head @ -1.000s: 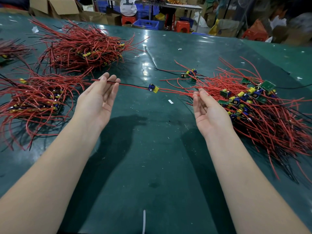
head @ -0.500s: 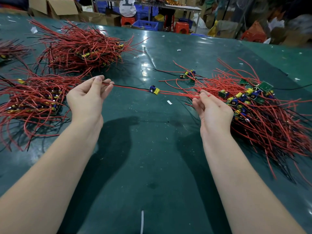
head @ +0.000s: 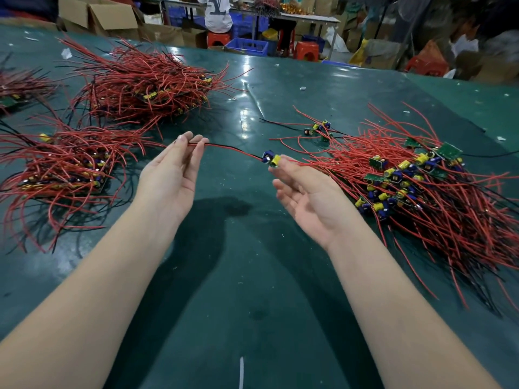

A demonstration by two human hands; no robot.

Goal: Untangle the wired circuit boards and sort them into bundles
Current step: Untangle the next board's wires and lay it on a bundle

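Pinching the red and black wires (head: 224, 148) between thumb and fingertips, palm up, with the left hand (head: 171, 175). Running rightward from that pinch, raised off the green table (head: 238, 276), to a small circuit board (head: 270, 159) with a yellow and a blue component. Resting at the fingertips of the right hand (head: 306, 197), that board; palm up, fingers loosely extended, touching it from beneath, though cannot tell whether pinched or merely propped. Trailing on from the board, more red wire, into the tangled pile (head: 421, 192) just beside the right hand, thick with green boards, yellow and blue parts and red leads fanning outward. Lying apart from the pile's far edge, near the table's middle, a few loose boards (head: 318, 129) on a black lead. Sitting left of the left hand, a sorted bundle (head: 64, 169) of boards and red wires; beyond it, a larger bundle (head: 146, 88); at the far left edge, part of another bundle (head: 19, 88). Standing past the table, cardboard boxes (head: 112, 15), blue crates (head: 247, 46) and red stools (head: 306, 50).
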